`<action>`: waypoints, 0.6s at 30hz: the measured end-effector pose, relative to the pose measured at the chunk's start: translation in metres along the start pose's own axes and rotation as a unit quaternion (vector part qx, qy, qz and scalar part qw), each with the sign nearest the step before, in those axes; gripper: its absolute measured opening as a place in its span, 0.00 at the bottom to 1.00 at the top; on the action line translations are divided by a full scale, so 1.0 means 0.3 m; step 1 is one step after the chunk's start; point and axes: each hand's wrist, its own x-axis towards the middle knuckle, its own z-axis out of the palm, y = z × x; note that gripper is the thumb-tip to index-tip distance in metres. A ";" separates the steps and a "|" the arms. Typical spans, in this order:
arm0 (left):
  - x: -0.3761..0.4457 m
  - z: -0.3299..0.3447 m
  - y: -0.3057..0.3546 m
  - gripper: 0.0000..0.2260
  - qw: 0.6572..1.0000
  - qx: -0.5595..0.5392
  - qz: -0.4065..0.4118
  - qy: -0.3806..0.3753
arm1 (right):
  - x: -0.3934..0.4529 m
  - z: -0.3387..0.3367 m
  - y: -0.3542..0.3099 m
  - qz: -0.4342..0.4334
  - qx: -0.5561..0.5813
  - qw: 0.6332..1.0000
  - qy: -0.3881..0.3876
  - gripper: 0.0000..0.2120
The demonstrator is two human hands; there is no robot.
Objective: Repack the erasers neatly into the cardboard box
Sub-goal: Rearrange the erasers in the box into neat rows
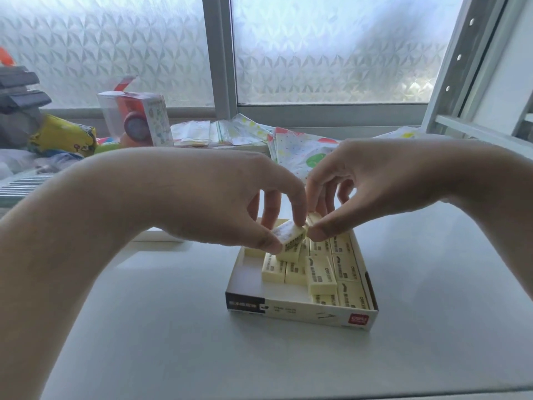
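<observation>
An open cardboard box (pixel 300 313) lies on the grey table, white inside with a black and red printed front wall. Several pale yellow wrapped erasers (pixel 320 274) lie in it, packed in rows along the right side and loosely in the middle. The left part of the box floor is bare. My left hand (pixel 219 197) pinches one eraser (pixel 290 236) between thumb and forefinger, tilted above the far end of the box. My right hand (pixel 375 186) pinches a second eraser (pixel 313 218) right beside it; most of that one is hidden by the fingers.
Behind the box, along the frosted window, lie patterned plastic bags (pixel 300 151), a clear toy package (pixel 138 119) and a yellow pouch (pixel 63 138). A white ribbed object (pixel 23 183) sits at the left. A white metal frame (pixel 473 82) stands at the right.
</observation>
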 end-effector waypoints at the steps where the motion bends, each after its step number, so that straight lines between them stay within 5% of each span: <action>1: -0.001 0.000 0.000 0.13 1.000 0.006 -0.002 0.010 | -0.001 0.000 -0.001 -0.001 -0.001 1.000 0.003 0.10; 6: -0.037 -0.036 -0.013 0.16 0.998 0.011 -0.046 0.035 | -0.007 -0.002 -0.011 -0.008 0.004 1.000 0.015 0.10; 18: -0.027 -0.015 -0.018 0.17 0.993 0.038 -0.089 -0.061 | 0.000 0.015 -0.029 -0.046 0.032 0.998 0.029 0.12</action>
